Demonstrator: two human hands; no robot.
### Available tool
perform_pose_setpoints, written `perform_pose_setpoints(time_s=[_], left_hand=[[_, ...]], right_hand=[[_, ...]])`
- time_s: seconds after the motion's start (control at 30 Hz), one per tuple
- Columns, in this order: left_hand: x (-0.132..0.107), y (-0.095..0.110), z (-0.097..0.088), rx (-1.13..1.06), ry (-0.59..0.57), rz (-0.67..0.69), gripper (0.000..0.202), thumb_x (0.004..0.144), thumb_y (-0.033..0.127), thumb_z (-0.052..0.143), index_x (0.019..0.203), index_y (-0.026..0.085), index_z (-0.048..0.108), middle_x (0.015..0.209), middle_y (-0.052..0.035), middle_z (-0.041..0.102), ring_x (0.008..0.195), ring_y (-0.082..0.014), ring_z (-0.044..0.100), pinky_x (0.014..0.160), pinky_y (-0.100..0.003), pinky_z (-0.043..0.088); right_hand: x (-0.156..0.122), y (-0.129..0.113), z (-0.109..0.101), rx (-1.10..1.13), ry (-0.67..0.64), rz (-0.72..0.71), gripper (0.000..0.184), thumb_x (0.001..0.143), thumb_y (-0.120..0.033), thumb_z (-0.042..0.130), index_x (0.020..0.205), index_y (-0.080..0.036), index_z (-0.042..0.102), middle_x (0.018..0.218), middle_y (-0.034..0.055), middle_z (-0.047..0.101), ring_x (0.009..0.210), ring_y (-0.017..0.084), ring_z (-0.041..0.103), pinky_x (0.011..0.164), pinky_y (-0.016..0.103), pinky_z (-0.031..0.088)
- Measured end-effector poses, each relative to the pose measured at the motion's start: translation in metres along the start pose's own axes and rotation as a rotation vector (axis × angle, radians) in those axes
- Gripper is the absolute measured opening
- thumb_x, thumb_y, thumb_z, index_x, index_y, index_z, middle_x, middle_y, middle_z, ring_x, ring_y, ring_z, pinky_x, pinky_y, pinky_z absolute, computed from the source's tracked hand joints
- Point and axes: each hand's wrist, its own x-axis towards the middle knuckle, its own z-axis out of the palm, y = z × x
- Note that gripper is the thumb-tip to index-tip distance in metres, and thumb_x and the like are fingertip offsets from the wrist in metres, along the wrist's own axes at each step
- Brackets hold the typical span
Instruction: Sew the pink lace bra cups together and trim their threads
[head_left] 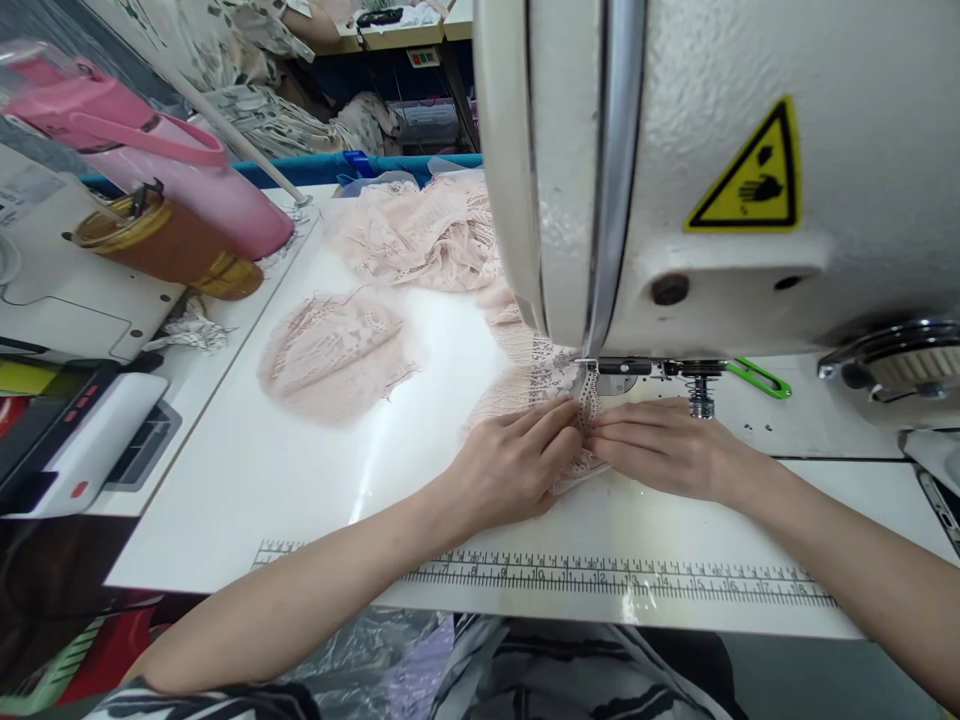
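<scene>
A white sewing machine [712,170] fills the upper right. Under its presser foot [600,372] lies a strip of pale pink lace [586,402]. My left hand [517,465] rests on the lace just left of the foot, fingers together and pressing the fabric flat. My right hand [660,445] lies opposite, its fingertips meeting the left hand's at the lace strip, fingers extended and pressed down on it. More of the same lace [525,385] trails back to the left of the machine.
A loose lace piece [334,355] and a heap of lace [420,230] lie on the white table [300,480]. A printed ruler [600,575] runs along the front edge. Green snips [761,378], a pink bottle [150,165] and a brown cup [161,245] stand nearby.
</scene>
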Motion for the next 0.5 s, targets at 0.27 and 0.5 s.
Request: perform_pose_setpoints(time_s=[0.27,0.5], left_hand=[[0.0005,0.0017,0.0063,0.011,0.005,0.006,0.017,0.09,0.02,0.051,0.099,0.009,0.061,0.118,-0.0146,0.068,0.114,-0.0234,0.063,0.089,-0.033,0.059],[0.0026,0.0019,0.0095,-0.006,0.005,0.003,0.019,0.092,0.02,0.048,0.101,0.009,0.061,0.12,-0.0148,0.067,0.117,-0.0232,0.062,0.093,-0.034,0.057]], right_hand=[[0.0103,0.0037,-0.0064,-0.154,0.155,-0.094,0.012,0.089,-0.007,0.055,0.092,-0.016,0.063,0.088,-0.0002,0.073,0.086,0.012,0.067,0.078,0.025,0.058],[0.0059,0.006,-0.0068,-0.263,0.152,-0.027,0.012,0.091,-0.013,0.053,0.093,-0.021,0.062,0.089,-0.0022,0.072,0.079,0.009,0.065,0.062,0.022,0.052]])
